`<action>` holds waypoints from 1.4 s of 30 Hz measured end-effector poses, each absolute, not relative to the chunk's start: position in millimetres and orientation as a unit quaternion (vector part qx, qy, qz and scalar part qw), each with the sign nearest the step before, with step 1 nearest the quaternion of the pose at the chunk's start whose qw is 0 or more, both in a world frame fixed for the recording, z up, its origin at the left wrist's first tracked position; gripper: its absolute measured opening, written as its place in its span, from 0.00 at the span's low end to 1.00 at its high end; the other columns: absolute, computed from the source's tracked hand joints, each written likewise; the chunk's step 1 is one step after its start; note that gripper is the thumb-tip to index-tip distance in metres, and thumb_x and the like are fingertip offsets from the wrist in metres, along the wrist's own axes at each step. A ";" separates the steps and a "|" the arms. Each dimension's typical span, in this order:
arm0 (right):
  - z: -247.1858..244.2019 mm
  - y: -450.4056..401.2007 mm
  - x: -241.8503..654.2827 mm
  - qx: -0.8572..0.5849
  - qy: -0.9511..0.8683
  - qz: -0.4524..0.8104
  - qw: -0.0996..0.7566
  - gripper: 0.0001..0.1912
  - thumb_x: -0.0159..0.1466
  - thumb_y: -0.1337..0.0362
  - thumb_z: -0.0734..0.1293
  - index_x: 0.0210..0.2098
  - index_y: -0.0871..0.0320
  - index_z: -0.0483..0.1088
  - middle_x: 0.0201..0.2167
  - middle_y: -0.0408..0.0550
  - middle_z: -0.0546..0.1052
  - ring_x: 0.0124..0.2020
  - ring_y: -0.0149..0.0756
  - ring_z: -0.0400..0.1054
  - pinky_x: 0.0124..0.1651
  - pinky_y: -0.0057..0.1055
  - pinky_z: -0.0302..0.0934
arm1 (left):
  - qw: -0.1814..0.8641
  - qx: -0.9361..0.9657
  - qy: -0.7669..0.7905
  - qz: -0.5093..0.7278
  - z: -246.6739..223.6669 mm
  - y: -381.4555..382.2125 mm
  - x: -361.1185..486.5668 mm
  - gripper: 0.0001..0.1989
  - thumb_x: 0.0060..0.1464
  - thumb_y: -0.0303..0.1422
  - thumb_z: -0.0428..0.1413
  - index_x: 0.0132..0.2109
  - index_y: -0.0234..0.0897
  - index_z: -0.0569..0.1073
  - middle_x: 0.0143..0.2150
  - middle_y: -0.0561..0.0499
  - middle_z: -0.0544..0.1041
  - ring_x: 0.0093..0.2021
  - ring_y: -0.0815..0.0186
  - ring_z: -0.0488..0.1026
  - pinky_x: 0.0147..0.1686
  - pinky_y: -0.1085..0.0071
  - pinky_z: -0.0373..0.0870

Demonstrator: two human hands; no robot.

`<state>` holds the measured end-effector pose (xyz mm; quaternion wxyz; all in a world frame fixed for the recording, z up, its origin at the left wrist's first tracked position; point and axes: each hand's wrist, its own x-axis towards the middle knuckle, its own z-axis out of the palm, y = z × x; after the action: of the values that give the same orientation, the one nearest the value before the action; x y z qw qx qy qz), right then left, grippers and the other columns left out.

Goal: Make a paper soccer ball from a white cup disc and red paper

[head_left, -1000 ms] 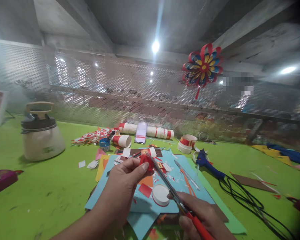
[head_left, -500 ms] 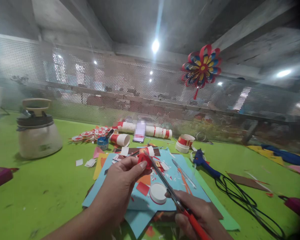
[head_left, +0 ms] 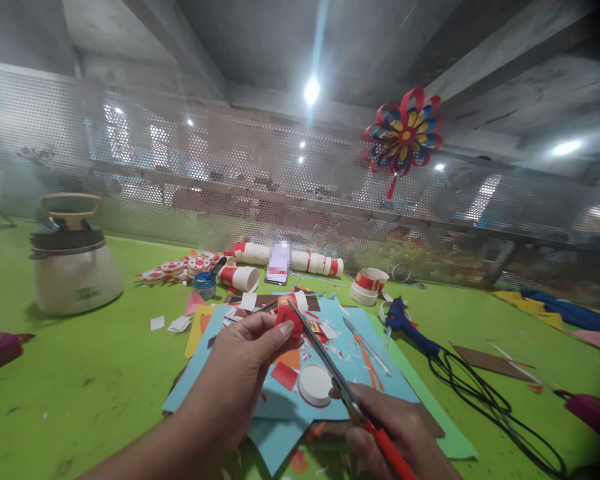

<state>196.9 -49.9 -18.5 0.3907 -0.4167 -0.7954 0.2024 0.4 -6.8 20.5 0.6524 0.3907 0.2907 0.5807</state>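
Note:
Between the thumb and fingers of my left hand (head_left: 247, 357) is a small red paper piece (head_left: 289, 321) with gold print. My right hand (head_left: 395, 427) grips scissors (head_left: 330, 367) by their red handles, and the blades reach up to the red piece. Whether the blades are parted at the tip I cannot tell. Below lies a light blue paper sheet (head_left: 205, 383) strewn with red and white scraps. A round white disc (head_left: 315, 385) with a red edge rests on it, close to my right hand's fingers.
A blue glue gun (head_left: 413, 327) with a looped black cord lies at right. Orange-handled scissors (head_left: 370, 360) are on the blue sheet. Behind stand cut paper cups (head_left: 367, 287), a phone (head_left: 279, 262), a blue jar (head_left: 205, 285) and a long white-red tube (head_left: 315, 261). A kettle (head_left: 77, 273) stands left.
Almost nothing differs. The view has shifted very slightly, and the scissors remain against the red paper piece.

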 end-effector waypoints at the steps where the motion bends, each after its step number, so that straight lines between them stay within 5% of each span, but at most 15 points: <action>1: -17.8 -49.9 196.5 -0.418 -0.796 0.201 0.388 0.25 0.66 0.44 0.56 0.44 0.57 0.73 0.31 0.48 0.78 0.30 0.36 0.72 0.34 0.27 0.65 | 0.654 0.390 0.290 0.580 21.3 -7.3 0.3 0.07 0.46 0.31 0.65 0.25 0.35 0.76 0.31 0.49 0.79 0.38 0.66 0.75 0.44 0.72 0.69; 9: -9.6 -53.2 202.5 -0.444 -0.772 0.187 0.415 0.22 0.67 0.46 0.56 0.42 0.56 0.72 0.25 0.44 0.73 0.23 0.32 0.67 0.28 0.25 0.62 | 0.644 0.416 0.299 0.568 22.3 -7.8 -0.1 0.10 0.47 0.33 0.65 0.26 0.33 0.75 0.34 0.46 0.81 0.39 0.65 0.75 0.46 0.69 0.70; 14: 0.3 -50.3 216.8 -0.472 -0.774 0.188 0.377 0.20 0.67 0.49 0.58 0.46 0.57 0.69 0.23 0.41 0.67 0.23 0.31 0.62 0.26 0.25 0.58 | 0.668 0.452 0.279 0.522 16.9 -6.0 -0.1 0.11 0.46 0.33 0.66 0.25 0.34 0.72 0.32 0.47 0.81 0.34 0.63 0.78 0.35 0.70 0.72; 22: 31.8 -53.6 258.9 -0.419 -0.845 0.242 0.229 0.20 0.67 0.49 0.58 0.52 0.53 0.69 0.41 0.50 0.76 0.40 0.39 0.72 0.41 0.30 0.67 | 0.705 0.547 0.245 0.379 18.4 -2.3 -9.0 0.09 0.52 0.33 0.63 0.29 0.33 0.72 0.31 0.44 0.82 0.28 0.65 0.78 0.25 0.74 0.71; 27: 41.4 -70.4 283.2 -0.444 -0.846 0.267 0.127 0.28 0.63 0.46 0.63 0.56 0.55 0.68 0.50 0.57 0.75 0.50 0.51 0.71 0.49 0.42 0.68 | 0.751 0.548 0.236 0.282 25.1 -4.5 -14.2 0.08 0.51 0.31 0.63 0.28 0.33 0.73 0.30 0.46 0.81 0.28 0.65 0.79 0.23 0.77 0.71; 36: 39.3 -85.1 282.5 -0.404 -0.857 0.263 0.184 0.25 0.64 0.50 0.65 0.59 0.49 0.67 0.57 0.51 0.72 0.55 0.50 0.68 0.54 0.41 0.64 | 0.755 0.542 0.259 0.263 26.9 -7.8 -12.7 0.06 0.50 0.29 0.62 0.28 0.34 0.75 0.27 0.46 0.81 0.28 0.65 0.79 0.23 0.77 0.71; 42: 41.9 -89.9 282.9 -0.422 -0.848 0.215 0.240 0.22 0.59 0.53 0.70 0.52 0.51 0.74 0.48 0.52 0.79 0.47 0.50 0.74 0.46 0.39 0.70 | 0.744 0.560 0.253 0.263 28.3 -4.9 -13.7 0.05 0.50 0.26 0.60 0.27 0.33 0.75 0.26 0.46 0.81 0.28 0.64 0.80 0.23 0.76 0.71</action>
<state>282.9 -89.9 41.9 0.2401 -0.4215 -0.8477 0.2147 -13.7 -4.9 28.3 0.7442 0.5598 0.2528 0.2626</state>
